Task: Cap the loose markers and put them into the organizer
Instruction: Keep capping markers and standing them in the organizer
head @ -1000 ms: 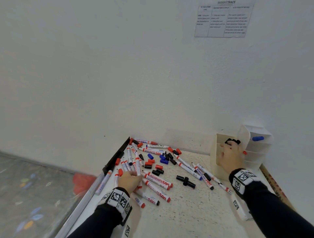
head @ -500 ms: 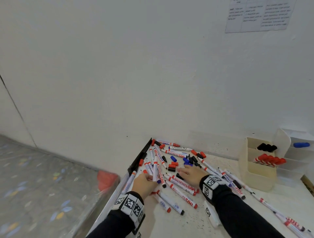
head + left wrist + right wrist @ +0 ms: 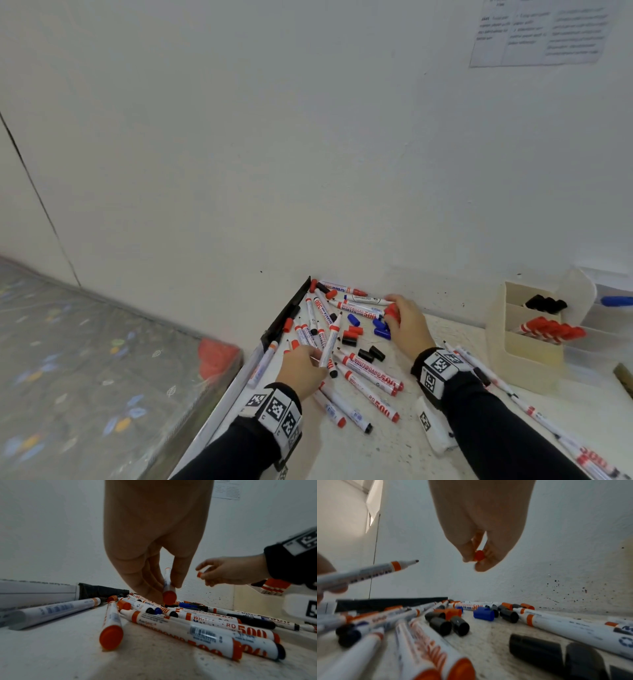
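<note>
Loose whiteboard markers point(image 3: 371, 371) and red, black and blue caps point(image 3: 371, 353) lie in a pile on the white table. My left hand point(image 3: 317, 356) grips an uncapped red marker point(image 3: 329, 341), raised off the pile with its tip pointing up and away; it also shows as the marker point(image 3: 169, 591) and the marker point(image 3: 368, 573). My right hand point(image 3: 390, 315) pinches a red cap point(image 3: 479, 555) over the far side of the pile. The cream organizer point(image 3: 524, 353) at the right holds black-capped point(image 3: 546, 303) and red-capped markers point(image 3: 551, 330).
A black strip point(image 3: 287, 315) runs along the table's left edge, with floor beyond it. A clear compartment holds a blue marker point(image 3: 616, 300). More markers point(image 3: 548, 421) lie at the front right. A white tagged object point(image 3: 433, 428) sits near my right forearm. The wall stands close behind.
My right hand left the organizer, came back to the pile and picked up a red cap. My left hand lifted a red marker off the pile.
</note>
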### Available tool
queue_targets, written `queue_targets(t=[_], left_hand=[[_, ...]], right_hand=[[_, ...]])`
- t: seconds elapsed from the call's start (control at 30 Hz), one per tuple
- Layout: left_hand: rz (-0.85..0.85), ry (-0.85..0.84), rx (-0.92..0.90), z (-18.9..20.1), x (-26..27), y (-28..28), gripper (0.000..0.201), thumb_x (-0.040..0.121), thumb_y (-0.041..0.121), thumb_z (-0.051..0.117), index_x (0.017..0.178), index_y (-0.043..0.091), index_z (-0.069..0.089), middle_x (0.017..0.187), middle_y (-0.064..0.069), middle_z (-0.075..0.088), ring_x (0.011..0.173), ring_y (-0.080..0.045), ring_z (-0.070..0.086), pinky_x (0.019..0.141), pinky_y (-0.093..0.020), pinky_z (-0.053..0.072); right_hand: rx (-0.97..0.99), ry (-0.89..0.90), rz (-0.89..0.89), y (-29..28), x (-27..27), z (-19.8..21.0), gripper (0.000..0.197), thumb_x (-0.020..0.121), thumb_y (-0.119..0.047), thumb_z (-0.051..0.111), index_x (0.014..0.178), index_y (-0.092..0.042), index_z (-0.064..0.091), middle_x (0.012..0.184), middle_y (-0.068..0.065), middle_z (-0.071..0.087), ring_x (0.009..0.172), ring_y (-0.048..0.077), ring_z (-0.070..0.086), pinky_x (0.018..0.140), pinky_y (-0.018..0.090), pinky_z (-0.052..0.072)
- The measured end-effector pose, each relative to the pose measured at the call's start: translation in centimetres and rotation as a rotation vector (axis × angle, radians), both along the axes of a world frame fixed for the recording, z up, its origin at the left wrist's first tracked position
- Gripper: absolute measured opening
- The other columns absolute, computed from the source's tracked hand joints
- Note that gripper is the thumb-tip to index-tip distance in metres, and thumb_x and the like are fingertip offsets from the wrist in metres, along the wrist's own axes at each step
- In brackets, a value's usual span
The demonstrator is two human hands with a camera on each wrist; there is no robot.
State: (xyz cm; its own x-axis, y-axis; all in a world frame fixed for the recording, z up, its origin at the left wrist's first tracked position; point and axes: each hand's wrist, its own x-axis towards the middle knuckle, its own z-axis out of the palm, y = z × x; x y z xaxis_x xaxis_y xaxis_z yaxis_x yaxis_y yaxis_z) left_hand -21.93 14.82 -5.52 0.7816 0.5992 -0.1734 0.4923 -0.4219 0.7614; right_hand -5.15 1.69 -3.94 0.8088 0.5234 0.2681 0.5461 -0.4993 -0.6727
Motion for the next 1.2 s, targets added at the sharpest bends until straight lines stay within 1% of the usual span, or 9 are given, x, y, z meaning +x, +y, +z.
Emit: queue_targets(t=[0.17,0.23,0.3,0.53,0.8,0.97,1.07,1.17,1.2], left_hand=[[-0.076,0.017,0.111,0.0,-0.1,-1.1,0.026,0.089,0.017,0.056,0.114,0.019,0.06,0.096,0.007,0.055,0.088,-0.007,0.053,0.071,-0.009,0.038],[-0.098,0.021,0.125,0.1,-0.3,-1.5,0.026,0.09,0.016,0.056,0.115,0.018,0.06,0.098,0.006,0.057,0.087,-0.007,0.052,0.067,-0.006,0.035],[-0.12,0.022,0.139,0.2,-0.4,-1.8,0.027,0.09,0.016,0.056,0.117,0.019,0.06,0.105,0.004,0.061,0.089,-0.005,0.052,0.074,-0.009,0.037],[-0.135,0.009,0.179,0.6,-0.7,-2.4,0.029,0.091,0.017,0.055,0.12,0.019,0.058,0.116,0.002,0.06,0.093,-0.004,0.049,0.085,-0.013,0.037],[-0.132,0.036,0.196,0.6,-0.9,-2.8,0.031,0.092,0.011,0.052,0.121,0.018,0.057,0.114,0.002,0.061,0.086,-0.004,0.051,0.073,-0.011,0.037],[-0.142,0.049,0.198,0.9,-1.1,-2.9,0.033,0.092,0.011,0.052,0.123,0.02,0.057,0.118,0.002,0.061,0.089,-0.003,0.05,0.081,-0.011,0.036],[-0.163,0.053,0.203,1.0,-1.0,-3.0,0.033,0.093,0.011,0.049,0.124,0.02,0.056,0.117,0.002,0.061,0.089,-0.004,0.05,0.08,-0.012,0.038],[-0.214,0.011,0.168,0.8,-1.0,-3.4,0.034,0.098,0.011,0.036,0.127,0.017,0.053,0.099,0.003,0.058,0.076,-0.005,0.048,0.065,-0.007,0.037],[-0.216,-0.019,0.126,0.9,-1.0,-3.7,0.033,0.099,0.015,0.034,0.126,0.016,0.052,0.091,0.005,0.055,0.069,-0.004,0.046,0.058,-0.006,0.036]], right_hand=[[0.187,0.082,0.086,-0.4,-1.4,0.6,0.018,0.088,-0.009,0.057,0.1,-0.023,0.056,0.092,-0.009,0.057,0.088,0.01,0.056,0.07,0.011,0.043],[0.219,0.163,0.099,-0.4,-1.9,0.5,0.02,0.084,-0.009,0.063,0.09,-0.027,0.055,0.092,-0.008,0.059,0.089,0.011,0.06,0.077,0.016,0.049],[0.226,0.229,0.12,-0.4,-2.3,0.2,0.024,0.084,-0.008,0.064,0.086,-0.03,0.054,0.097,-0.004,0.062,0.095,0.014,0.062,0.087,0.025,0.052],[0.214,0.243,0.133,-1.3,-3.2,0.1,0.019,0.086,-0.004,0.059,0.095,-0.02,0.058,0.107,0.0,0.063,0.097,0.011,0.063,0.089,0.025,0.051],[0.235,0.192,0.081,-1.9,-4.2,-0.5,0.018,0.089,-0.005,0.055,0.097,-0.02,0.057,0.102,0.0,0.063,0.093,0.007,0.062,0.078,0.012,0.046],[0.222,0.22,0.106,-2.2,-4.4,-0.5,0.018,0.089,-0.004,0.055,0.102,-0.014,0.059,0.093,-0.013,0.059,0.085,-0.004,0.059,0.078,0.013,0.049],[0.172,0.272,0.168,-2.3,-4.7,-0.5,0.018,0.09,-0.005,0.054,0.102,-0.017,0.059,0.09,-0.015,0.058,0.082,-0.002,0.061,0.073,0.014,0.051],[0.079,0.3,0.138,-2.5,-4.9,-0.2,0.008,0.094,-0.023,0.049,0.091,-0.022,0.056,0.081,-0.007,0.057,0.068,0.005,0.055,0.067,0.017,0.047],[0.007,0.296,0.122,-2.5,-4.8,-0.3,0.021,0.096,-0.032,0.043,0.081,-0.022,0.053,0.074,-0.004,0.053,0.062,0.006,0.048,0.064,0.018,0.042]])
